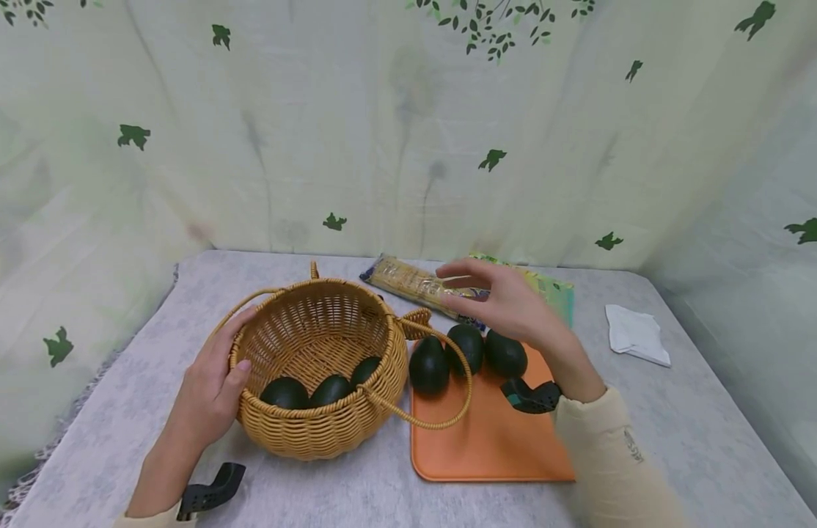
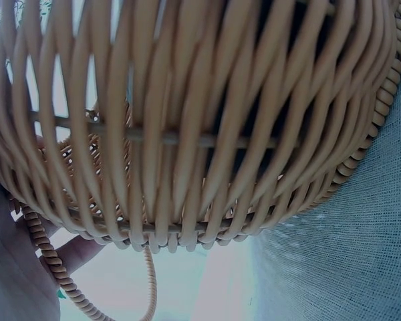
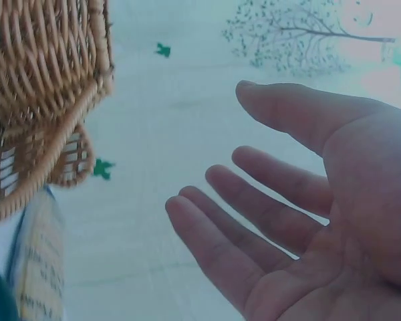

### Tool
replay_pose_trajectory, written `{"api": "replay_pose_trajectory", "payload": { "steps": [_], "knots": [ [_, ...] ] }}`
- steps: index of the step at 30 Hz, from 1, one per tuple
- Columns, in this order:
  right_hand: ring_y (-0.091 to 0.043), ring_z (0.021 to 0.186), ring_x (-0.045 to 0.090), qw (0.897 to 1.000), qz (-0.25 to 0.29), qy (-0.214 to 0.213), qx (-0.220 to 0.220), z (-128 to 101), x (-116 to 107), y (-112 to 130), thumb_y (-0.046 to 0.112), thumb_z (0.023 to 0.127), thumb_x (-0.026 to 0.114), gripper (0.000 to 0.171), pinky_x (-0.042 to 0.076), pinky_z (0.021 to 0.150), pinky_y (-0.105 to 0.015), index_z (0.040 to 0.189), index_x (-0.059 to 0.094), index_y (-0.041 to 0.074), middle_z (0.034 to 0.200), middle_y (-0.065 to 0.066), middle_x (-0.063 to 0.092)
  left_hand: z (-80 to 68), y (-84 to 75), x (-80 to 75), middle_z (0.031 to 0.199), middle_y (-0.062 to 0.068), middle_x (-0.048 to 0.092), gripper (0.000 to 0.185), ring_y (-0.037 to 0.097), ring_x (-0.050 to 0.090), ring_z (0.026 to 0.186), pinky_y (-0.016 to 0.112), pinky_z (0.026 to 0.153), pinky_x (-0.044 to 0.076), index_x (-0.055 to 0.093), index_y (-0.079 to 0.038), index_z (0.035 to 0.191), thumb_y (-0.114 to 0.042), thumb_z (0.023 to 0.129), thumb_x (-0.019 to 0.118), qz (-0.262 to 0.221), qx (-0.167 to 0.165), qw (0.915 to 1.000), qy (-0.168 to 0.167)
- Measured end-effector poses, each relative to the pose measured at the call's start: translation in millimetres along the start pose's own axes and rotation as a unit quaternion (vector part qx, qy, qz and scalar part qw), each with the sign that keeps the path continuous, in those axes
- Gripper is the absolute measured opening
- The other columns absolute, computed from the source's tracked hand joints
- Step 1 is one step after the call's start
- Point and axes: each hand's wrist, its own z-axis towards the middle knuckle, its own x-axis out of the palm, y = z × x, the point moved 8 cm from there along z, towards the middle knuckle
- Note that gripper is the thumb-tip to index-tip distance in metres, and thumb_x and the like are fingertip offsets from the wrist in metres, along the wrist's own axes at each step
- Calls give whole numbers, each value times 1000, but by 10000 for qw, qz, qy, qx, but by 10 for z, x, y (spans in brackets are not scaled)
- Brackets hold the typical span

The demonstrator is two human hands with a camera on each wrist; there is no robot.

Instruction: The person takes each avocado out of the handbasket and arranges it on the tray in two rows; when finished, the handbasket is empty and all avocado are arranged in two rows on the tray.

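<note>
A wicker basket (image 1: 319,334) stands on the table with three dark green avocados (image 1: 329,389) inside. My left hand (image 1: 213,381) grips its left rim, thumb over the edge; the left wrist view is filled by the basket wall (image 2: 200,114). Three more avocados (image 1: 468,352) lie on the far end of an orange mat (image 1: 488,440). My right hand (image 1: 494,297) hovers above them, fingers straight and empty; in the right wrist view the open palm (image 3: 307,214) shows beside the basket (image 3: 40,87).
A yellow packet (image 1: 415,282) and a green packet (image 1: 547,290) lie behind the avocados. A white folded cloth (image 1: 636,334) rests at the right. A leaf-print curtain (image 1: 408,125) closes off the back and sides of the grey table (image 1: 699,425).
</note>
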Motion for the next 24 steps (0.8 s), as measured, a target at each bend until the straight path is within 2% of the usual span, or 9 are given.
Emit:
{"api": "replay_pose_trajectory", "payload": {
  "steps": [1, 5, 8, 9, 12, 18, 24],
  "knots": [
    [-17, 126, 64, 9999, 91, 52, -19, 19, 22, 23, 39, 95, 73, 44, 54, 98, -46, 137, 64, 28, 139, 2, 64, 2, -2, 0, 157, 12, 46, 62, 38, 48, 136, 66, 99, 45, 36, -21, 161, -18, 100, 47, -15, -6, 10000, -2],
    [-15, 126, 63, 9989, 386, 206, -152, 101, 117, 105, 37, 95, 74, 42, 55, 97, -43, 135, 64, 28, 135, 5, 66, -2, -11, -3, 157, 11, 46, 62, 37, 47, 137, 47, 109, 43, 36, -21, 161, -18, 100, 48, 31, -13, 10000, -7],
    [-14, 125, 63, 9981, 483, 310, -245, 158, 198, 162, 36, 95, 73, 42, 55, 96, -41, 135, 64, 27, 133, 7, 66, -5, -15, -6, 157, 10, 46, 63, 37, 47, 137, 46, 108, 43, 36, -22, 161, -18, 100, 48, 60, -10, 10000, -10],
    [-14, 125, 64, 9978, 503, 340, -283, 175, 224, 187, 36, 95, 73, 42, 56, 96, -40, 135, 64, 27, 133, 6, 66, -5, -13, -6, 157, 10, 46, 62, 37, 47, 137, 56, 105, 45, 36, -22, 161, -18, 100, 48, 41, -25, 10000, -15],
    [-16, 126, 63, 9968, 545, 446, -384, 224, 298, 253, 35, 96, 73, 43, 55, 97, -40, 136, 64, 25, 133, 6, 66, 1, -11, -5, 157, 12, 46, 62, 39, 48, 136, 68, 98, 44, 36, -21, 161, -17, 100, 47, 11, -9, 10000, -23],
    [-15, 126, 62, 9943, 606, 703, -528, 314, 460, 367, 36, 95, 74, 45, 53, 100, -37, 137, 64, 23, 135, 5, 65, 4, -13, -2, 157, 13, 46, 63, 40, 48, 135, 72, 96, 43, 36, -20, 161, -16, 99, 47, -11, -15, 10000, -4],
    [-15, 127, 62, 9891, 794, 985, -757, 403, 641, 479, 30, 95, 74, 47, 50, 106, -39, 139, 62, 17, 138, -1, 64, -4, -10, 0, 158, 13, 45, 63, 42, 47, 136, 73, 97, 42, 35, -20, 162, -16, 100, 47, -24, -44, 10000, 43]
  ]
}}
